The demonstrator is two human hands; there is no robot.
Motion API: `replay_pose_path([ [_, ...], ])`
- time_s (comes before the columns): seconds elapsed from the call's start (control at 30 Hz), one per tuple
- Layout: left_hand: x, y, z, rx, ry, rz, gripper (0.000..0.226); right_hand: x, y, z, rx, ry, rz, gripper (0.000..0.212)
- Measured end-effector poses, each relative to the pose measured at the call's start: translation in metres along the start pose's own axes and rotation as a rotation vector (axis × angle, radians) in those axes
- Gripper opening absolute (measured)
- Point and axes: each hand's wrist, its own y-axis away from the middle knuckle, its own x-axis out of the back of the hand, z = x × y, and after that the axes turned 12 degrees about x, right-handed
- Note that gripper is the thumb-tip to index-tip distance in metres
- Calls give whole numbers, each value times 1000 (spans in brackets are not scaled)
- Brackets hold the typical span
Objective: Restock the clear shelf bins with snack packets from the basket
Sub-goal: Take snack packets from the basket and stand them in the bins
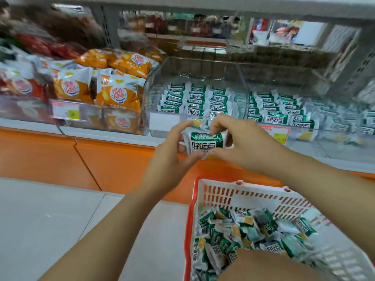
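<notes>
A green-and-white snack packet point(205, 141) is held in mid-air in front of the shelf by both hands. My left hand point(172, 153) grips its left side and bottom edge. My right hand point(239, 142) pinches its right side and top. Just behind stands a clear shelf bin point(150, 86) holding rows of the same green packets point(196, 100). A second clear bin point(332, 86) to the right holds more of them. At the lower right stands the white basket with a red rim point(251, 194), with several loose green packets point(249, 230) heaped inside.
Orange and white snack bags point(119, 92) fill the shelf section to the left, behind a price tag point(66, 112). An orange base panel point(60, 157) runs under the shelf. Grey floor tiles point(50, 220) lie at the lower left. Upper shelves with other goods point(182, 27) are blurred.
</notes>
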Motion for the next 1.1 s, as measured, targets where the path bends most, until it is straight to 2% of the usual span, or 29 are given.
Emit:
replay_pose_path([
  [0.13,25,-15,4,-79,-58,154,52,13,-27,-3,6,-11,120,32],
  [0.3,48,-50,-32,-128,-439,394,42,30,-74,24,-79,13,261,29],
  [0.43,47,-71,-58,-160,-569,407,40,15,-105,48,-147,86,152,28],
  [0.53,43,-80,-69,-224,-568,467,39,-1,-122,66,-230,121,-18,27],
  [0.67,37,-85,-75,-272,-537,556,32,-19,-137,87,-227,160,-203,23],
  [0.93,30,-91,-87,-324,-508,608,30,-36,-149,111,-142,276,-182,32],
  [1.1,27,-91,-89,-326,-499,618,30,-35,-149,115,-147,327,-249,25],
])
